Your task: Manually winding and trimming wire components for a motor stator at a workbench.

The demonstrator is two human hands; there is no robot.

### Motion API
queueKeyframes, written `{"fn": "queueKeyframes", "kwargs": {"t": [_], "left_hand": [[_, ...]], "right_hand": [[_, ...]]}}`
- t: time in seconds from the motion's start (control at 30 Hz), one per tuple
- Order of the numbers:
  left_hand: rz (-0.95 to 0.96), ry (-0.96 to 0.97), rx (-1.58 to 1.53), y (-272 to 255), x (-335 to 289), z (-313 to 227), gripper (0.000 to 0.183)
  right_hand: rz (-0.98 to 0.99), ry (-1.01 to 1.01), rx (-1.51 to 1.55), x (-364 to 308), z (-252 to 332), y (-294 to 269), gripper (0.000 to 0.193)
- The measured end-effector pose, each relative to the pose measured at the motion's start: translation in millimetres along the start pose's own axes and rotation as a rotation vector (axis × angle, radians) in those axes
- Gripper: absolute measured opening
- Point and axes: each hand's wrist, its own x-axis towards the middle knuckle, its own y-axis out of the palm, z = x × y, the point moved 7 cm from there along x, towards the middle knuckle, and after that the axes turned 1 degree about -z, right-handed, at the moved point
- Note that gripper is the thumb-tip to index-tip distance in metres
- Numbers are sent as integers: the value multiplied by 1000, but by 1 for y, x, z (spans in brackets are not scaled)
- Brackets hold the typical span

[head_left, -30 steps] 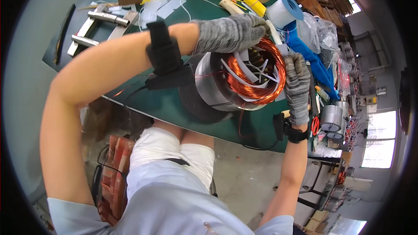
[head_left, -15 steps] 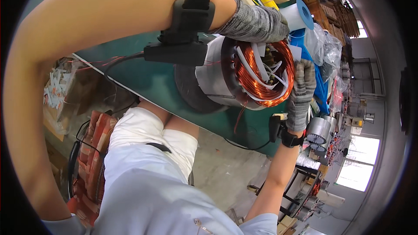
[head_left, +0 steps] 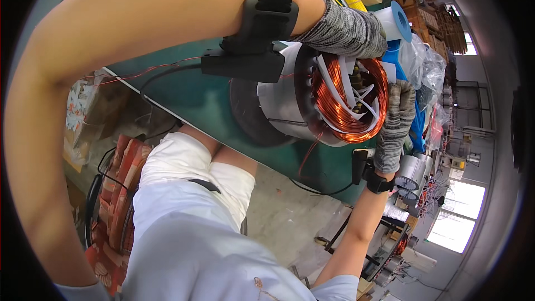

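Head view shows a metal drum (head_left: pixel 278 100) on the green table (head_left: pixel 206 114), a copper coil (head_left: pixel 332 103) bulging from its end with white strips (head_left: pixel 348 86) inside. At the drum's coil end, the gray-gloved left hand (head_left: pixel 356 34) reaches over the coil's upper edge; its fingertips are hidden, so their grip cannot be told. Right of the drum, the gloved right hand (head_left: pixel 396 125) has its fingers extended together beside the coil; whether they press it is unclear. Beyond the drum stands a white spool (head_left: pixel 388 22).
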Motion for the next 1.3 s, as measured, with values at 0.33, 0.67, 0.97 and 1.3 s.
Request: {"fn": "queueKeyframes", "kwargs": {"t": [0.33,0.67,0.97,1.3], "left_hand": [[4,-17,-68,1,-1,1,23],[1,-37,-130,1,-8,2,22],[7,-40,-188,3,-8,1,22],[2,-56,-257,5,-1,5,21]], "right_hand": [[-60,214,260,-47,-14,-26,20],[144,116,3,-27,4,-19,26],[-241,-53,-209,-44,21,-2,17],[-263,-1,-88,-26,17,-2,19]]}}
